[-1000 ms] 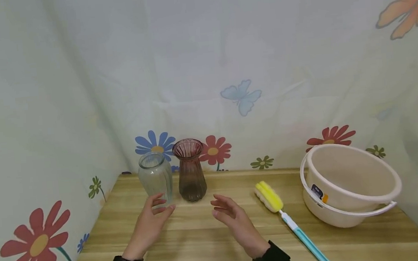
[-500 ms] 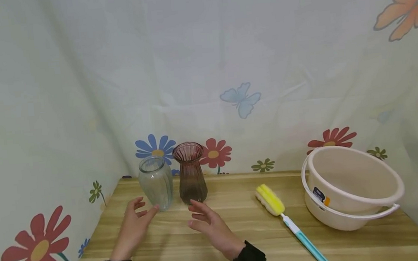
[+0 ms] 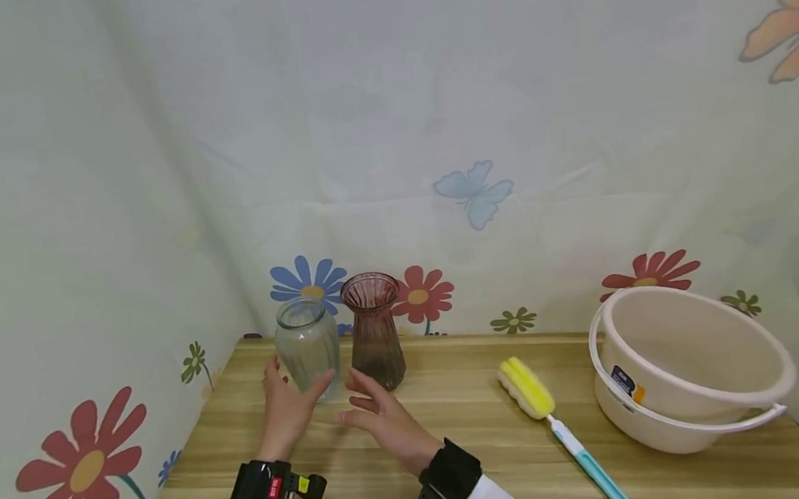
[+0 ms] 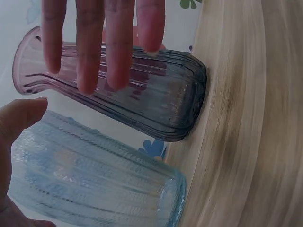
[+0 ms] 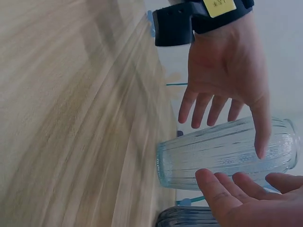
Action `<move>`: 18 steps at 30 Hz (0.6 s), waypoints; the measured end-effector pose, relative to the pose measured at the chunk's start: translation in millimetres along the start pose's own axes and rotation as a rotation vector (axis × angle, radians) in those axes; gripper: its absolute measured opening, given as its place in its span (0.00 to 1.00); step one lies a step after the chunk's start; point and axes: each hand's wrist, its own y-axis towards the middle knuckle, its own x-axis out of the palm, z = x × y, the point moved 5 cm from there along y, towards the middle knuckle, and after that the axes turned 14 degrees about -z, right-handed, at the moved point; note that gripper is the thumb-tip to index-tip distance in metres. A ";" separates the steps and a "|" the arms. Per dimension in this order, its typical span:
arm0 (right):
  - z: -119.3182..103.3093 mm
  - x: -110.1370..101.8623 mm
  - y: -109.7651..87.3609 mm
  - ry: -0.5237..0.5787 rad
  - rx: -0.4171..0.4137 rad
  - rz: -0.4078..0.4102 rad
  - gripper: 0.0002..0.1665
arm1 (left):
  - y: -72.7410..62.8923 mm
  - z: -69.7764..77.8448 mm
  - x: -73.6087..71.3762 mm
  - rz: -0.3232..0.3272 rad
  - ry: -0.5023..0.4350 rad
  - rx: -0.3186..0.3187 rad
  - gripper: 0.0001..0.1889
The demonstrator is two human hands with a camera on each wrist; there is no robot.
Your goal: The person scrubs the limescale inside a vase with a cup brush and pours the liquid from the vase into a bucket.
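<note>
A clear, ribbed glass vase stands upright at the back left of the wooden table. Just to its right is a purple-brown glass vase with a flared rim. My left hand is spread in front of the clear vase, fingers at its left side and thumb across its lower front; whether it touches the glass I cannot tell. In the right wrist view, the clear vase appears behind both hands. My right hand is open before the purple vase, fingers extended toward the left, holding nothing.
A sponge brush with a yellow head and blue handle lies right of centre. Farther right, a beige basin sits in a bucket whose handle hangs down. A flowered curtain closes off the back and sides.
The left hand first drew left, then reached up to the clear vase with its thumb and fingers spread. My right hand has moved left toward the vases. Both vases remain in place.
</note>
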 end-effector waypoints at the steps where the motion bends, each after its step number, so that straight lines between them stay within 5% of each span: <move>1: 1.3 0.2 1.8 0.007 0.006 -0.004 0.48 | 2.6 0.0 1.8 0.006 -0.016 0.013 0.65; 12: 16.1 2.6 16.5 0.049 -0.017 -0.008 0.52 | 21.4 1.0 12.0 0.142 -0.117 0.131 0.67; 18: 20.1 -0.4 27.2 0.104 -0.028 -0.009 0.49 | 28.8 -1.7 9.6 0.172 -0.097 0.129 0.68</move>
